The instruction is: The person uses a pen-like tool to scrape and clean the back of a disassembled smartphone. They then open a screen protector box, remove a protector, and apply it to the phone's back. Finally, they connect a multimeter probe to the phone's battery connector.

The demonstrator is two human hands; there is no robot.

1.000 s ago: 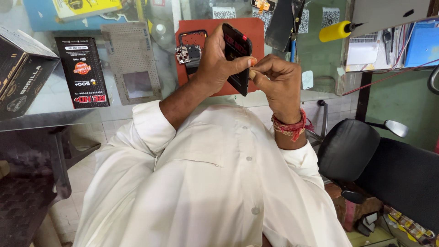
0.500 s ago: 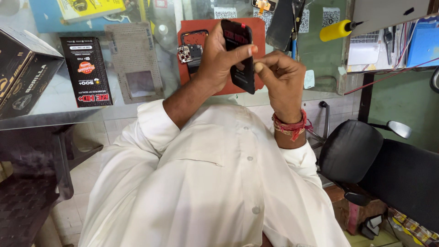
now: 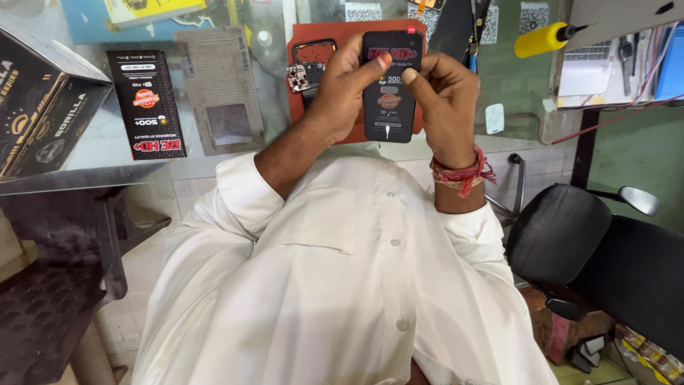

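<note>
Turned since a moment ago, the black phone screen panel now shows its flat printed face to the camera instead of its thin edge. Both hands hold it upright above the orange work mat on the glass bench. Left hand wraps the panel's left edge, thumb laid across its upper front. Right hand closes its fingers on the right edge, thumb pressed on the front.

Left of the mat lies a grey perforated metal plate, then a slim black rectangular package with red and white labels, lying flat. A large black carton with gold print sits at the bench's left corner. A yellow-handled tool lies upper right. An opened phone body rests on the mat, just beside the left hand.

Open bench surface shows between the package and the front edge. A black chair stands at the right, below bench level.
</note>
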